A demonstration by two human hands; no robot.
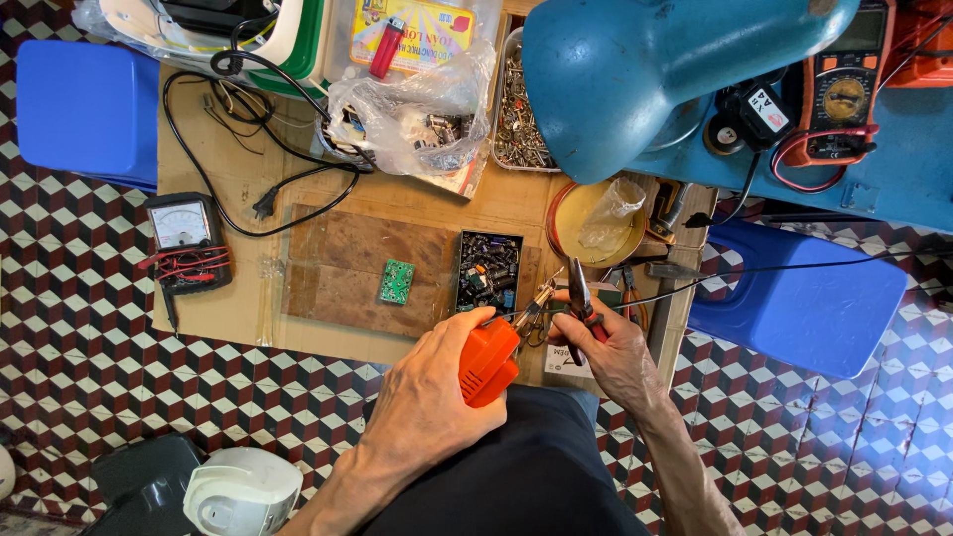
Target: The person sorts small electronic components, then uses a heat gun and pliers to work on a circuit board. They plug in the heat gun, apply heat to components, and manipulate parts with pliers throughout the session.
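Overhead view of a floor workstation: the left hand (437, 392) grips an orange soldering gun (489, 359) whose metal tip (536, 303) points up toward the pliers (581, 303) pinched in the right hand (617, 352). Just beyond the tip sits a black tray of small components (488, 270), with a green circuit board (397, 281) lying on a wooden board (347, 268) to its left. An analogue multimeter (186, 238) rests at the left edge of the cardboard sheet (223, 184), and a blue lamp shade (635, 69) overhangs the far side.
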